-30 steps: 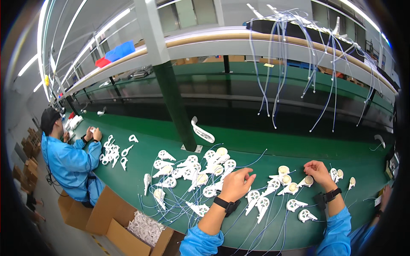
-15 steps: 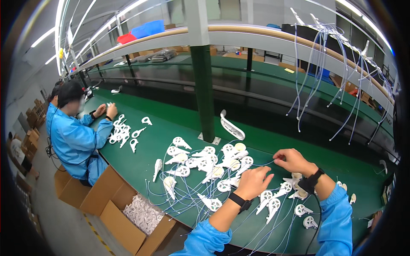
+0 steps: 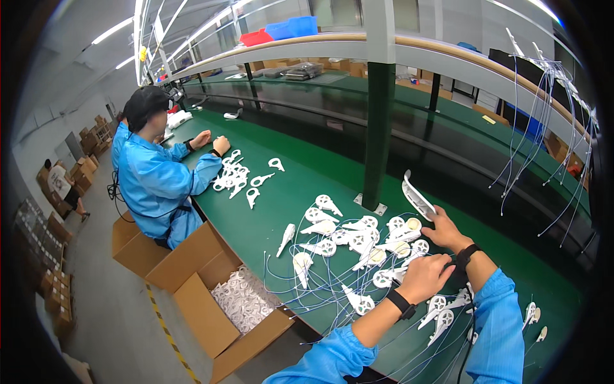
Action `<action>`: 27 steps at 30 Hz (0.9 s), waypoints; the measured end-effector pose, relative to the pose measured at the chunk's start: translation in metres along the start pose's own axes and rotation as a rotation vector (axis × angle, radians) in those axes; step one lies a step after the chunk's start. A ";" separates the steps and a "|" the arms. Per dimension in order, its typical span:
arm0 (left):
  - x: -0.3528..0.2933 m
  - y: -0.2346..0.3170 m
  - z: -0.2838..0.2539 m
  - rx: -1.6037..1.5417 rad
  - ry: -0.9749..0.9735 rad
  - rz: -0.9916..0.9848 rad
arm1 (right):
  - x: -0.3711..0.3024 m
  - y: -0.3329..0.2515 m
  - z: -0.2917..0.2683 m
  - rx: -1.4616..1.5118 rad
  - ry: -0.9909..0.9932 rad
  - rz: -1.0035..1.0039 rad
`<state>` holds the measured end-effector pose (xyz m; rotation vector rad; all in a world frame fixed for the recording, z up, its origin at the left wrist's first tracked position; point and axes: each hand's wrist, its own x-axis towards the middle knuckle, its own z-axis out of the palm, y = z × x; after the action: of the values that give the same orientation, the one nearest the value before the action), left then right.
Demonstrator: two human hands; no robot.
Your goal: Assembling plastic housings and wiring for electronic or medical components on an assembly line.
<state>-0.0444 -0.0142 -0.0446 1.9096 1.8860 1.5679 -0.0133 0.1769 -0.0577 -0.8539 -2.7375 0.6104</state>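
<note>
Spreading wide, the bench (image 3: 297, 195) carries the things. The right hand (image 3: 449, 232), half open, is at the white handle's (image 3: 417, 197) near end; I cannot tell if it grips. The left hand (image 3: 426, 278), loosely curled over white parts (image 3: 364, 240), also hides its hold.

parts (image 3: 364, 238) on workbench (image 3: 300, 173) beside carton (image 3: 203, 313)

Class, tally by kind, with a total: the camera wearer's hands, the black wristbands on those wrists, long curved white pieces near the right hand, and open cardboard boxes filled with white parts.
Hands, left hand and right hand: 2
Black wristbands: 2
Curved white piece: 1
Filled cardboard box: 1
Total: 6
</note>
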 end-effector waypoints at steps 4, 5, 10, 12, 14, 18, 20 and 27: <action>0.001 0.003 -0.004 0.001 0.004 -0.009 | -0.002 0.021 -0.007 0.127 0.125 0.078; 0.001 0.003 -0.004 -0.030 0.026 -0.025 | -0.005 0.027 -0.009 0.168 0.166 0.101; 0.004 0.005 -0.007 -0.083 0.004 -0.180 | -0.050 0.017 -0.048 0.679 0.214 0.250; 0.004 0.004 -0.006 -0.080 0.017 -0.246 | -0.080 0.007 -0.062 0.786 0.236 0.237; 0.004 -0.001 -0.003 -0.103 0.026 -0.303 | -0.111 0.007 -0.069 0.933 0.222 0.186; 0.003 -0.018 0.011 -0.518 -0.064 -0.478 | -0.176 -0.011 -0.079 1.115 0.233 0.117; 0.006 -0.012 0.006 -0.746 -0.203 -0.523 | -0.201 -0.012 -0.076 1.129 0.202 0.056; -0.001 0.001 0.011 -1.047 -0.130 -0.638 | -0.243 -0.036 -0.073 0.696 0.114 -0.133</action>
<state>-0.0365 -0.0085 -0.0495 0.8273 1.0392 1.6107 0.1888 0.0329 0.0055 -0.5049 -2.1970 1.3179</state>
